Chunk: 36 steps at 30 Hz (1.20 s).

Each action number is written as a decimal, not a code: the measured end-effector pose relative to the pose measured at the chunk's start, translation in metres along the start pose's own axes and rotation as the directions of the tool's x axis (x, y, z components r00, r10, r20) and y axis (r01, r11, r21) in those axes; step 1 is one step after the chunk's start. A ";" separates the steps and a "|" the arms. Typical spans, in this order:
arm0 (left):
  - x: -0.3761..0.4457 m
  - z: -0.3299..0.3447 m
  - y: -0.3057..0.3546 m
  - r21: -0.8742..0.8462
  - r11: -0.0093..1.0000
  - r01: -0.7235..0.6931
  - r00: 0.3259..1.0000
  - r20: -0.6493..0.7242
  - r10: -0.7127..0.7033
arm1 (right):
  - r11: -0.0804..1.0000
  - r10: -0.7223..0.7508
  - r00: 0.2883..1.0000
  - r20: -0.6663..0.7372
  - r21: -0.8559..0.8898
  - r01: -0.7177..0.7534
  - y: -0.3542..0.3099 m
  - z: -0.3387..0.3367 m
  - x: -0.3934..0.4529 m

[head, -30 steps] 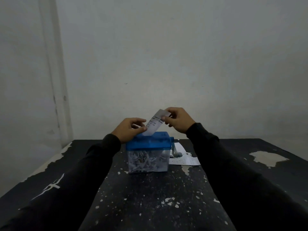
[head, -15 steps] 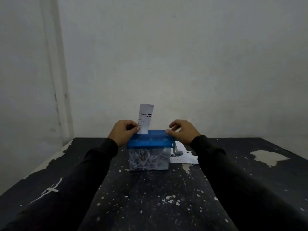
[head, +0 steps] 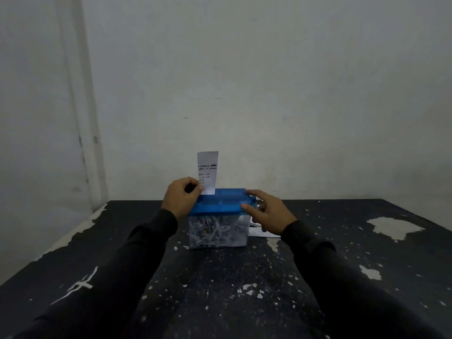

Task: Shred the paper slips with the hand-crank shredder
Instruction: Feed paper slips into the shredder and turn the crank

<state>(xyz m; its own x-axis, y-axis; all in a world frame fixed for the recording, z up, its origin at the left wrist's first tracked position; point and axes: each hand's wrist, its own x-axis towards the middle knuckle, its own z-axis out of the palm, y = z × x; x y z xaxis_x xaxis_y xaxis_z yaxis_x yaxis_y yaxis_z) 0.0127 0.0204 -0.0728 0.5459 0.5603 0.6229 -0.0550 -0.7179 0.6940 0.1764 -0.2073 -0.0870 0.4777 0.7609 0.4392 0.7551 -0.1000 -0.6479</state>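
The shredder [head: 218,217] stands at the centre of the frame on a black, paint-chipped table [head: 220,289], set toward the table's far edge, with a pale wall [head: 269,81] rising behind that edge. The table's left edge runs diagonally from the lower left up to the far corner at mid-left; its right side spreads out past the right border. Bare tabletop lies wide in the foreground below the shredder and to both sides of the sleeves.

The shredder's clear bin [head: 217,233] is packed with white paper strips, topped by a blue lid [head: 220,203]. A printed slip [head: 207,172] stands upright from the left part of the lid, its lower end at the lid's top. More slips [head: 256,231] lie flat on the table just right of the bin, mostly hidden behind the right hand.

The left hand [head: 181,198] is curled at the lid's left end, fingertips pinching the slip's lower left edge. The right hand [head: 267,214] lies with relaxed, extended fingers against the lid's right end, thumb on the front corner, forefinger along the top; it grasps nothing visible, and the crank is hidden behind it.

Compared with half a second ago, the slip stands straighter, and the right hand has slid lower, down the shredder's right side. A second ago both hands held the slip tilted above the lid.
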 end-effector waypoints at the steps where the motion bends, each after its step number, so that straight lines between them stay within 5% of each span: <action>1: 0.000 0.000 -0.001 0.011 1.000 0.003 1.000 -0.007 -0.002 | 1.000 0.000 1.000 -0.002 -0.022 0.000 -0.001 -0.001 0.002; 8: -0.005 0.011 0.001 0.082 0.996 -0.018 1.000 -0.021 0.019 | 0.990 0.140 0.982 0.126 -0.042 -0.135 -0.018 -0.021 0.016; 14: -0.003 0.007 0.003 0.121 0.991 -0.057 0.998 0.018 0.055 | 0.839 0.161 0.912 0.377 0.435 -0.328 -0.011 -0.059 0.007; 19: -0.003 0.005 0.001 0.121 0.991 -0.059 0.998 0.027 0.056 | 0.869 0.106 0.965 0.240 0.449 -0.208 -0.013 -0.057 0.020; 28: -0.003 0.007 0.000 0.102 0.993 -0.052 0.998 0.029 0.050 | 0.886 0.365 0.922 -0.131 0.352 -0.301 -0.001 -0.015 0.069; 36: -0.006 0.008 0.002 0.081 0.996 -0.039 0.999 0.015 0.038 | 0.880 0.464 0.885 -0.042 0.138 -0.455 0.033 0.023 0.028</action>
<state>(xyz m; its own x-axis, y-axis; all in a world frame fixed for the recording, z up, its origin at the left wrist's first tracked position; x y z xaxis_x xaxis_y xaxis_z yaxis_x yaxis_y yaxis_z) 0.0158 0.0122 -0.0776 0.5558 0.5264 0.6434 -0.0083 -0.7705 0.6374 0.2043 -0.1751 -0.1102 0.7921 0.5996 0.1140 0.3849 -0.3459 -0.8557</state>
